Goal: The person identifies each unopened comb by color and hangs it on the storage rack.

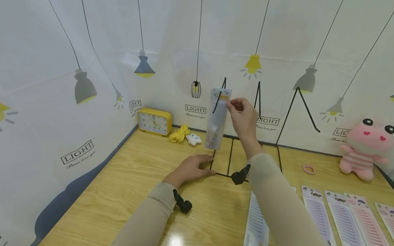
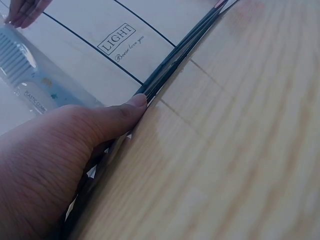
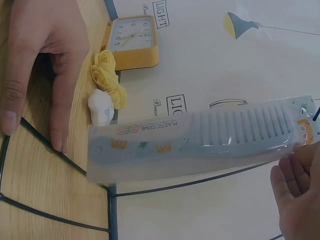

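Note:
My right hand [image 1: 243, 118] pinches the upper edge of a packaged blue comb [image 3: 245, 127] between thumb and fingers. The clear sleeve hangs upright at the leftmost hook [image 1: 217, 103] of a black wire rack [image 1: 229, 157]; the hook's end shows in front of the sleeve's printed top. Low on the table, my left hand [image 1: 190, 169] rests at the rack's left base corner. In the left wrist view its thumb [image 2: 132, 107] presses on the base wire, and the right wrist view shows its fingers fairly straight. Two more hooks [image 1: 258, 100] stand to the right.
Several packaged combs [image 1: 349, 221] lie at the table's right, one blue packaged comb [image 1: 256, 230] nearer the middle. A yellow clock [image 1: 154, 121], yellow cord [image 1: 180, 133] and small white figure [image 1: 193, 139] stand back left. A pink ring [image 1: 309, 169] and pink plush toy [image 1: 366, 150] are back right.

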### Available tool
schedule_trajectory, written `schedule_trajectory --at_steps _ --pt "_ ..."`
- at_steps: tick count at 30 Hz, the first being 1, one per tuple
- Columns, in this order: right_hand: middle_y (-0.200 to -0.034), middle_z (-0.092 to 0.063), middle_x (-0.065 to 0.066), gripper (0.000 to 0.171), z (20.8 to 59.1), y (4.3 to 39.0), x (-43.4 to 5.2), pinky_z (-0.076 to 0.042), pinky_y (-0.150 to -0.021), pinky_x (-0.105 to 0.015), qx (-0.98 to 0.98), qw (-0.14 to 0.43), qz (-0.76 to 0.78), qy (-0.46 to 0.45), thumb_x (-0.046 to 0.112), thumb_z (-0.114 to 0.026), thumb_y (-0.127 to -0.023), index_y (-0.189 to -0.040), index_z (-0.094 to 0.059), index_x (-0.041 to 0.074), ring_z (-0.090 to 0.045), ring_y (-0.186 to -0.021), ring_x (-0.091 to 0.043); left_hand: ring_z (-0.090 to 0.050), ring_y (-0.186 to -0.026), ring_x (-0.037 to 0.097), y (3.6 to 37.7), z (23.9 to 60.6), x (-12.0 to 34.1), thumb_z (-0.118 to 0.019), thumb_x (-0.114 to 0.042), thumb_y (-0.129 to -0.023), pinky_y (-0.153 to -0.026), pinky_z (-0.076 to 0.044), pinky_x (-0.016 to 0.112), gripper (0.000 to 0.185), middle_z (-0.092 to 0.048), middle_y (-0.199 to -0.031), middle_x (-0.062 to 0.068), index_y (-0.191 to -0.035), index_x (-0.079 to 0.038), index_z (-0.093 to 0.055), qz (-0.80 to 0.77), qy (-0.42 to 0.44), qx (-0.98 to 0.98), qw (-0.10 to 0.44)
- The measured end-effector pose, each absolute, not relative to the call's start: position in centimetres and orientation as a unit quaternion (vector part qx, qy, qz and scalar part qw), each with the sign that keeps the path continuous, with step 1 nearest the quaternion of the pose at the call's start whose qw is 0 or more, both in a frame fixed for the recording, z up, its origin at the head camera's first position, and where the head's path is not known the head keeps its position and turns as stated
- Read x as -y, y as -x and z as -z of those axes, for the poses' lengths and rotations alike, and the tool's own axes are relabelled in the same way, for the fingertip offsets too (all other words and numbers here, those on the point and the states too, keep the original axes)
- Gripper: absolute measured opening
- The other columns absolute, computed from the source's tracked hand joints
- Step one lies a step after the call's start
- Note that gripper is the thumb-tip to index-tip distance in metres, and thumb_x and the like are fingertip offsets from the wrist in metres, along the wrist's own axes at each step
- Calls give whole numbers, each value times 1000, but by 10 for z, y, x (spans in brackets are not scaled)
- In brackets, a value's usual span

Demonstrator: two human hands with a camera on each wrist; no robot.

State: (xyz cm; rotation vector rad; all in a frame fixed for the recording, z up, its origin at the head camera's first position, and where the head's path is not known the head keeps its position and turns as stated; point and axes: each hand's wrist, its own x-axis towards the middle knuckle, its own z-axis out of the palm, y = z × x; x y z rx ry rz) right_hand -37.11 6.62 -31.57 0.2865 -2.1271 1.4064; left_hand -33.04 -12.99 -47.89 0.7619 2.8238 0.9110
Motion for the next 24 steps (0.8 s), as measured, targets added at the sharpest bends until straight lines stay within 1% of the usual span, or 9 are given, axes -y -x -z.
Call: schedule_trajectory --at_steps 8,16,19,24 --pt "-108 -70 -11 27 323 365 -75 -56 -89 -37 807 258 -522 -99 28 -69 -98 -112 -68 4 -66 -100 -23 -36 -145 19 331 481 129 -61 -63 -93 -119 -29 40 70 -42 -157 -4 -151 -25 -49 -290 -250 -923 40" --pt "-108 -72 -10 32 336 349 -92 -57 -91 -39 813 242 -518 -107 32 -69 -98 -113 -68 4 -68 -101 -22 -38 -144 18 332 481 128 -63 -60 -93 -119 -30 40 68 -44 -156 -5 -150 -24 -51 -297 -253 -920 31" --pt "-107 -72 -8 33 344 339 -100 -56 -89 -38 817 235 -515 -109 35 -69 -97 -113 -68 6 -67 -99 -21 -39 -144 20 331 480 128 -65 -57 -93 -119 -31 41 67 -45 -155 -4 -149 -23 -52 -298 -251 -920 29" --pt "-107 -71 -5 37 360 319 -122 -55 -83 -25 811 226 -525 -122 40 -69 -96 -115 -68 8 -66 -97 -15 -39 -144 24 329 479 129 -65 -55 -94 -119 -29 44 67 -46 -154 -1 -150 -21 -51 -295 -256 -920 24"
